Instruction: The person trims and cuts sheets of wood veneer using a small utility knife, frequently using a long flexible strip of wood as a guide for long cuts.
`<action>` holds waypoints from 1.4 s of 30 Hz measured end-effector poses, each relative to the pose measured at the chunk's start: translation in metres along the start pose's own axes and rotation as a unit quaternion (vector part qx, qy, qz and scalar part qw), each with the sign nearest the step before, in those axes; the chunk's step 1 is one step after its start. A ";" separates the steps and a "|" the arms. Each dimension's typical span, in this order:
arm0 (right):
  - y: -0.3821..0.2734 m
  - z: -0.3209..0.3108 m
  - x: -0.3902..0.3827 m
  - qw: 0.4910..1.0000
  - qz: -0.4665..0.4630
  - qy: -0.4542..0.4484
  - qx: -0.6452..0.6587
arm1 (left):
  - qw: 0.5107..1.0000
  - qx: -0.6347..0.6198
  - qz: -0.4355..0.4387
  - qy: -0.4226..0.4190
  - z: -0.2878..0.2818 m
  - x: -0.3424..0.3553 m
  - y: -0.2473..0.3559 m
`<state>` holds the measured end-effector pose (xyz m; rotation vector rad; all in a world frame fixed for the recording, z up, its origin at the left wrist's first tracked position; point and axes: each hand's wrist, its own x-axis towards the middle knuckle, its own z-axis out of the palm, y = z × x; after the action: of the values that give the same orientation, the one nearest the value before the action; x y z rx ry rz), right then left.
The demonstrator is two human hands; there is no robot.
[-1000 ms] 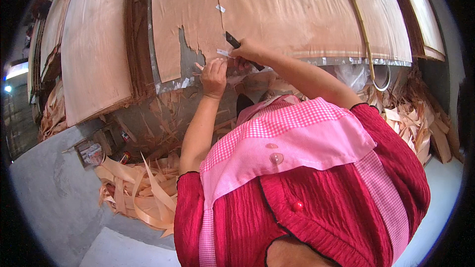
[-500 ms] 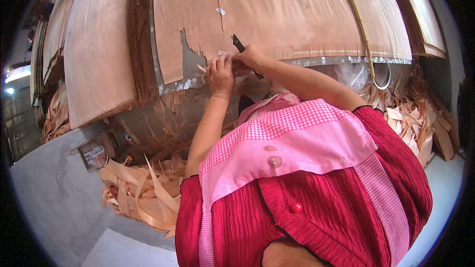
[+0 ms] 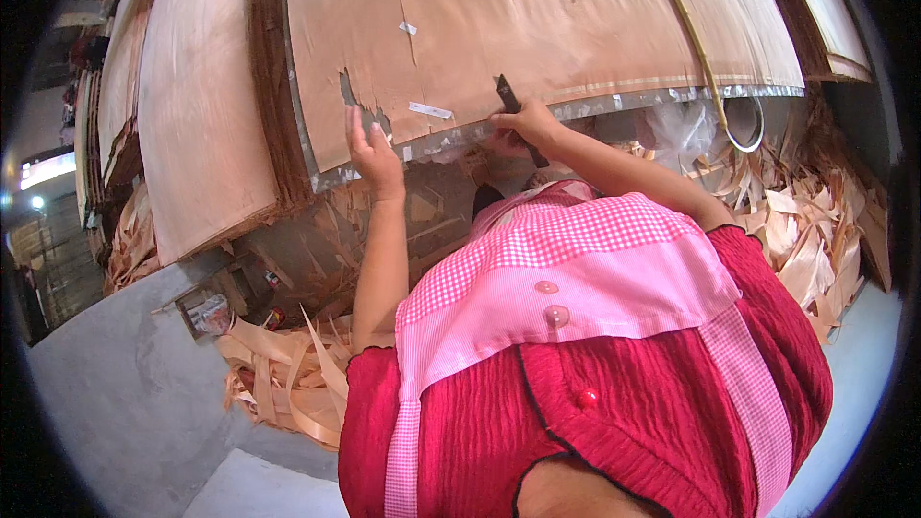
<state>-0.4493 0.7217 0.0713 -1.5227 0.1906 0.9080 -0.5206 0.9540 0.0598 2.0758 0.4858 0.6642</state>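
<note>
A pale wood veneer sheet (image 3: 537, 29) lies on the bench before me, with a seam running down it and a torn gap (image 3: 348, 89) near its front edge. My left hand (image 3: 377, 165) is over the gap at that edge, fingers spread and nothing visible in them. To the right, my right hand (image 3: 533, 127) grips a black utility knife (image 3: 507, 94), tilted over the front edge. Between the hands, a white tape strip (image 3: 430, 110) lies across the seam. Farther up the seam are smaller tape pieces (image 3: 408, 28).
A thin bamboo stick (image 3: 693, 29) lies over the sheet at right, above a white ring (image 3: 745, 129) and clear plastic (image 3: 679, 129). Veneer stacks (image 3: 197, 86) flank the bench. Veneer scraps (image 3: 278, 364) heap below left, more scraps (image 3: 806, 230) at right.
My hands have moved apart: the left one leftward to the gap, the right one rightward with the knife. The white tape strip between them now shows. Less of the gap is visible.
</note>
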 end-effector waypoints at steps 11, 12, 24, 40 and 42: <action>0.048 -0.086 -0.045 0.991 -0.050 0.068 -0.099 | 0.926 0.268 0.230 -0.133 0.073 0.047 0.009; 0.049 -0.089 -0.055 0.987 -0.064 0.077 -0.123 | 0.919 0.272 0.253 -0.132 0.080 0.047 0.015; 0.153 -0.259 -0.106 0.750 -0.072 0.656 -0.048 | 0.815 0.147 0.479 -0.293 0.131 -0.010 0.086; 0.052 -0.457 -0.349 0.830 -0.185 0.286 -0.442 | 0.431 0.028 0.303 -0.849 0.446 -0.214 0.388; 0.056 -0.528 -0.388 0.811 -0.214 0.379 -0.391 | 0.492 0.012 0.276 -0.826 0.476 -0.208 0.388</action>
<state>-0.5217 0.0848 0.2186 -2.5254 0.0225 -0.0854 -0.3528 0.3292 0.1033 1.8402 -1.3151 -1.1703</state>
